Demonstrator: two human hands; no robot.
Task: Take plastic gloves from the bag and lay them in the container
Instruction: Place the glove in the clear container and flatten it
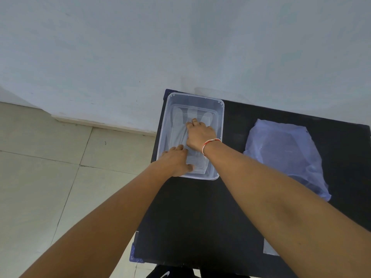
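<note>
A clear plastic container (pixel 219 117) stands at the far left corner of the black table. Thin see-through plastic gloves (pixel 180 129) lie flat on its floor, fingers pointing to the far end. Both my hands are inside the container. My right hand (pixel 200 137), with a red and white band at the wrist, presses flat on the middle of the gloves. At the near end my left hand (pixel 176 161) rests on the gloves with its fingers spread. The pale blue plastic bag (pixel 285 151) lies flat on the table to the right, apart from both hands.
The black table (pixel 200 213) stands against a pale wall (pixel 180 47). Its left edge drops to a tiled floor (pixel 50 177). A small grey scrap (pixel 270 248) lies near the table's front right, partly under my right forearm.
</note>
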